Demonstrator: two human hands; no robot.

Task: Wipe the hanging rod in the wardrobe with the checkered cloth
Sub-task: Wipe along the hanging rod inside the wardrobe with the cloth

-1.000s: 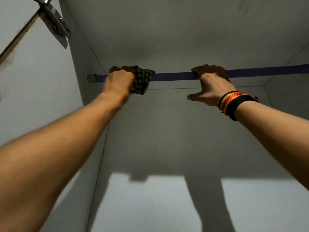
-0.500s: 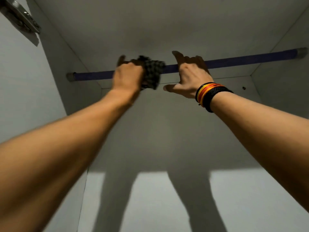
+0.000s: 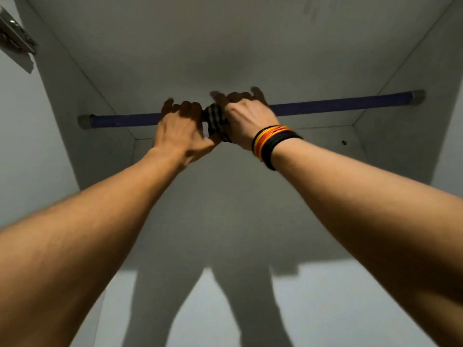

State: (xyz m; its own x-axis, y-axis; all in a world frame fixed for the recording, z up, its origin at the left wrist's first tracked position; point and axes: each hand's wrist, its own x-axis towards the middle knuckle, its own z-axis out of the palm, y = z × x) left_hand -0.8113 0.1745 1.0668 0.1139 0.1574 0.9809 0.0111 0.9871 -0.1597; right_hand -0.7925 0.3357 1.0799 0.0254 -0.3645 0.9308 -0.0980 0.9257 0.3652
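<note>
There is a single view, from a camera worn on the person's head. It looks forward and steeply upward into the wardrobe, toward its top panel (image 3: 225, 41) and back wall (image 3: 225, 209). Both forearms reach away from the lens, large at the lower corners. The rod (image 3: 338, 103) crosses the frame near mid-height, both ends in view. The wide lens splays the side walls outward.

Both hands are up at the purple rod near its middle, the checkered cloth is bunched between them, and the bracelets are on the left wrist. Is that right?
One detail is off: the bracelets are on the right wrist, not the left, as the head view shows. The rest holds: the left hand and right hand meet near the middle of the purple rod, with the checkered cloth bunched between them.
</note>
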